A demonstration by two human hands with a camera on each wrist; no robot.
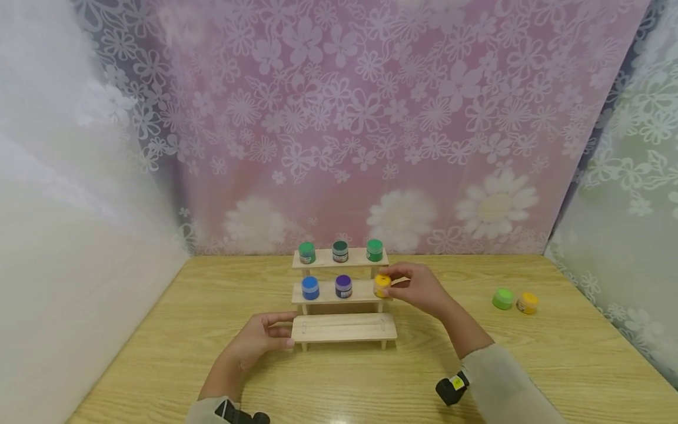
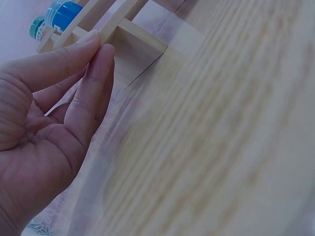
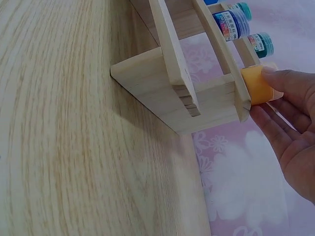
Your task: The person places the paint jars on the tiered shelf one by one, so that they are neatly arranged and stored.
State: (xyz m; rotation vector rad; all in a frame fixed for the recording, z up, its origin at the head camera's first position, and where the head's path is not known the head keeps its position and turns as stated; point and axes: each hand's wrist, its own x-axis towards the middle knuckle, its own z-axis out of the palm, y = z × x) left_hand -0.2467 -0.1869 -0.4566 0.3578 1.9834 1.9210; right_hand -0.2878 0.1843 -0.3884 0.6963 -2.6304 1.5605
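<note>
A three-step wooden display stand (image 1: 344,328) stands on the table. My right hand (image 1: 421,290) pinches a yellow paint jar (image 1: 381,287) at the right end of the middle step; in the right wrist view the jar (image 3: 257,85) sits against that step. With thumb and fingers my left hand (image 1: 256,340) grips the left end of the lowest step, seen closer in the left wrist view (image 2: 54,113). Left of the yellow jar on the middle step are a blue jar (image 1: 310,288) and a purple jar (image 1: 343,287). Nothing stands on the lowest step.
Along the top step are a green jar (image 1: 307,252), a dark green jar (image 1: 340,252) and another green jar (image 1: 374,251). A light green jar (image 1: 502,298) and a yellow-orange jar (image 1: 527,303) stand at the table's right. A flowered pink curtain (image 1: 339,118) hangs behind.
</note>
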